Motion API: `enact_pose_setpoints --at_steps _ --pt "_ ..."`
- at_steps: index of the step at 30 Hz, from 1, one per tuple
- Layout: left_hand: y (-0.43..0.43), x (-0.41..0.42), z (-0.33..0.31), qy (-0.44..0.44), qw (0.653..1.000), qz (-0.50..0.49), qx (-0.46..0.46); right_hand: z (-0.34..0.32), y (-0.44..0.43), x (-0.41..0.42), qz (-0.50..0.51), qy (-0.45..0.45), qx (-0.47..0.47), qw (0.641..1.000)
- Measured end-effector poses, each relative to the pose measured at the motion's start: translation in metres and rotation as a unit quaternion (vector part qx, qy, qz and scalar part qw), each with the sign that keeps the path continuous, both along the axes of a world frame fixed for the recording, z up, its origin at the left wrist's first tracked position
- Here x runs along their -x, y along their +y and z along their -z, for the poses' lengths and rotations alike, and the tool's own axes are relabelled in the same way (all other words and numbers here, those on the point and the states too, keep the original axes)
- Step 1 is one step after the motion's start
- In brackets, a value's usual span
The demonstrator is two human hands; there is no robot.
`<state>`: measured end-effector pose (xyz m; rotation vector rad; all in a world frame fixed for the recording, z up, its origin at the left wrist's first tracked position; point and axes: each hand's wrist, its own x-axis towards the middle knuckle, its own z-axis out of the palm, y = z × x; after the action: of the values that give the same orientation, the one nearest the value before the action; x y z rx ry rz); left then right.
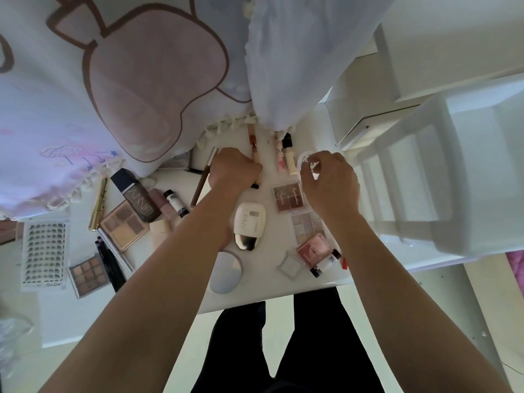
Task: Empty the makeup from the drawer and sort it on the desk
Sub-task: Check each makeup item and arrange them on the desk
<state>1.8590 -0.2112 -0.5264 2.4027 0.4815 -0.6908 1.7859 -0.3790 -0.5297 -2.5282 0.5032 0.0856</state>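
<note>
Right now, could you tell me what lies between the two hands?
In the head view, two tubes lie side by side between the left hand and right hand: a pink tube and a black-capped cream tube.

White desk (255, 293): eyeshadow palette (288, 197), white compact (249, 222), dark bottle (139, 198), gold tube (98, 204), lash sheet (44, 252).

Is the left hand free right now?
No: the left hand is fisted round a slim stick whose black end pokes out of the fist, while the right hand pinches a small round jar.
</note>
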Motion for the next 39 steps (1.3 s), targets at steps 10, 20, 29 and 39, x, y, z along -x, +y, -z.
enact_pose_setpoints --at_steps 10,20,29,39 --pt "0.009 0.029 0.004 -0.121 0.992 0.019 0.027 0.006 0.004 0.054 -0.052 0.053 -0.026 0.997" --pt "0.057 0.145 0.015 -0.247 0.969 0.012 -0.014 0.007 0.024 0.085 -0.042 0.031 -0.005 0.999" --pt "0.073 0.158 0.043 -0.292 0.95 0.113 -0.011 0.01 0.009 0.129 0.069 0.055 0.115 0.989" --pt "0.084 0.158 0.032 -0.237 0.961 0.137 0.042 0.02 0.006 0.158 0.158 0.131 0.082 0.975"
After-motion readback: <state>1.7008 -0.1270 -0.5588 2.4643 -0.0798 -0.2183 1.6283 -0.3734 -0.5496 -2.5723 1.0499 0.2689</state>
